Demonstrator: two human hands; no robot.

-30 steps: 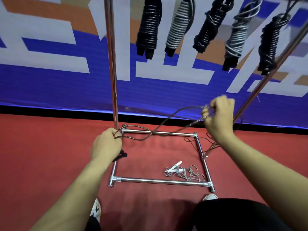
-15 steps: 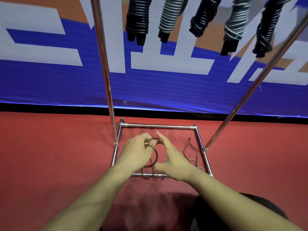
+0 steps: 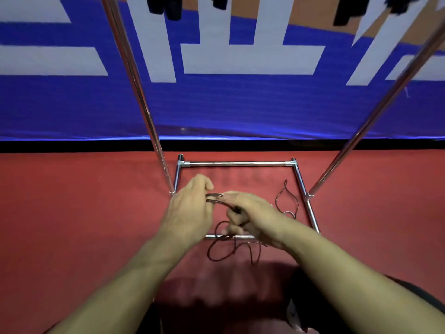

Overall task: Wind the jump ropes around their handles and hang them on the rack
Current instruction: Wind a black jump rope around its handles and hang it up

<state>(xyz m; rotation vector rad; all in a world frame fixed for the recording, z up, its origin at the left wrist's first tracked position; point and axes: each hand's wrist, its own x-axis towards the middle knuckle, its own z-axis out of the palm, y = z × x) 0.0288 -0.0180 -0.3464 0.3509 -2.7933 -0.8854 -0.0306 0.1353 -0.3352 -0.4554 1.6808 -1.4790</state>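
Note:
Both hands meet over the rack's floor frame [image 3: 237,163]. My left hand [image 3: 192,208] grips the dark jump rope [image 3: 218,201] where its coils bunch; the handles are hidden inside the fist. My right hand [image 3: 250,213] pinches the same rope just right of the left hand, and slack loops dangle below to about the near bar. More of the dark rope lies on the floor at the right inside the frame. Only the bottom tips of wound ropes [image 3: 168,9] hanging from the rack show at the top edge.
Two chrome uprights [image 3: 142,97] rise left and right of my hands. A blue and white banner [image 3: 240,104] covers the wall behind. The floor is red mat [image 3: 72,213]. My dark-clad knee [image 3: 409,297] is at the lower right.
My right hand came down from chest height to meet the left over the frame, then curled around the rope. The view tilted down, so the hanging ropes slid mostly out of view.

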